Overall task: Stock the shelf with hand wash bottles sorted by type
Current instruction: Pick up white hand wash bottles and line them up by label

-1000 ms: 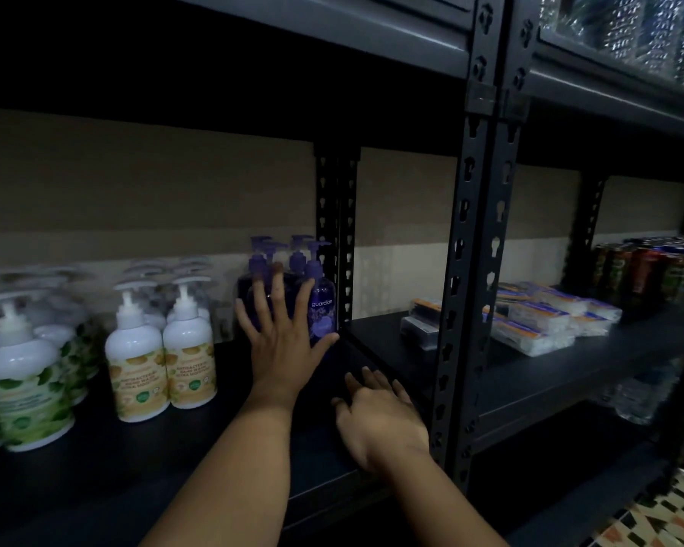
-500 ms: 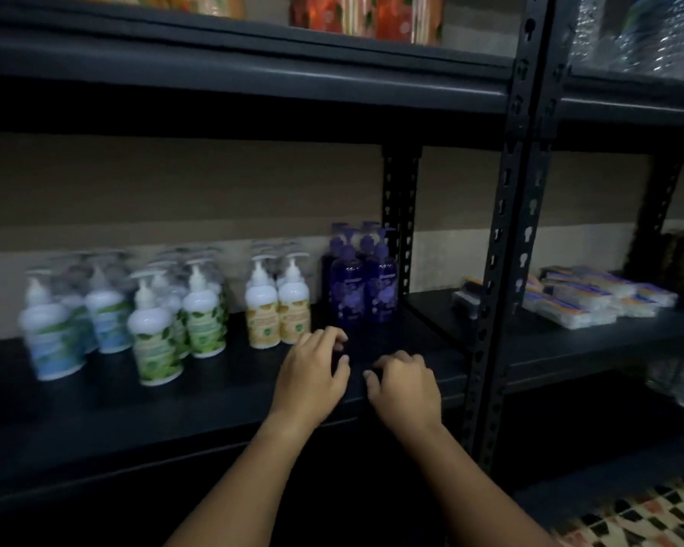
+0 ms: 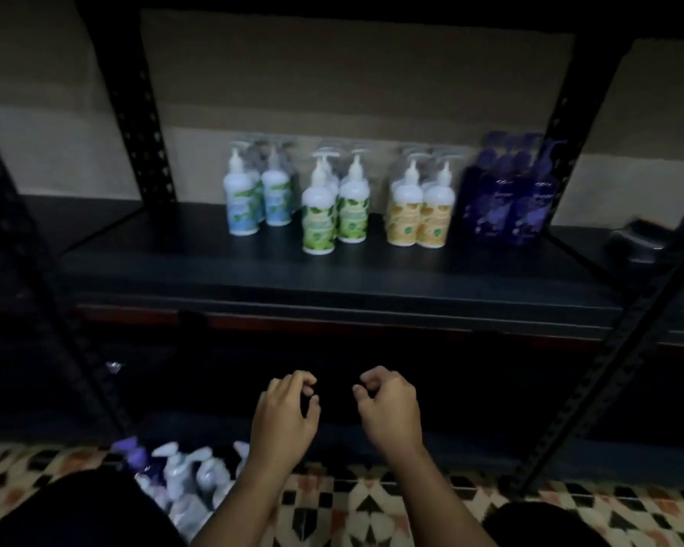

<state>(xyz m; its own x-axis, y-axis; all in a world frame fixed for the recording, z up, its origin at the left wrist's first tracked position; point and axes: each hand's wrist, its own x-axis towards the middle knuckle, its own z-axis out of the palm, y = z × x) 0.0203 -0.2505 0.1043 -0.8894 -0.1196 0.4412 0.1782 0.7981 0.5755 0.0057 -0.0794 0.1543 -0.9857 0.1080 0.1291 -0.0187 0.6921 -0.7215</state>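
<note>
Standing on the shelf (image 3: 253, 278) in four groups by type, the bottles run left to right: blue bottles (image 3: 253, 199), then green bottles (image 3: 334, 215) just beside them, then yellow bottles (image 3: 417, 213), then purple bottles (image 3: 508, 207) at the right end, hard by the rear upright (image 3: 561, 152). Each group is at least two wide, with more pumps blurred behind, so an exact count cannot be made. Sorting looks well advanced, but not finished: below the shelf, on the tiled floor (image 3: 372, 503), a loose heap of unshelved bottles (image 3: 182, 475) lies, mostly pale with one purple pump among them. Both hands hang below the shelf edge, well apart from every bottle. Left hand (image 3: 283, 418) and right hand (image 3: 389, 412) each have loosely curled fingers and hold nothing. Judging from this, the heap remains to be lifted and matched to its groups; plenty of bare shelf left of the blue group could take more.
</note>
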